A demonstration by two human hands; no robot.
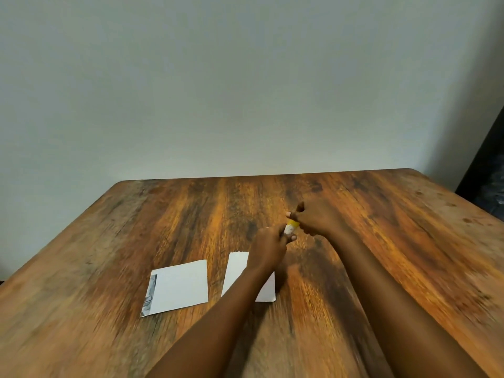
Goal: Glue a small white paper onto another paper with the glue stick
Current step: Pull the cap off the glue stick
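Note:
A small glue stick with a white body and a yellow band is held between both hands above the middle of the wooden table. My left hand grips its lower end. My right hand is closed around its upper end, which is hidden. A white paper with a printed strip along its left edge lies flat at the left. A second white paper lies to its right, partly covered by my left forearm. The picture is blurred.
A plain pale wall stands behind the table's far edge. A dark object is at the right, beyond the table's corner. Bare wood extends on all sides of the papers.

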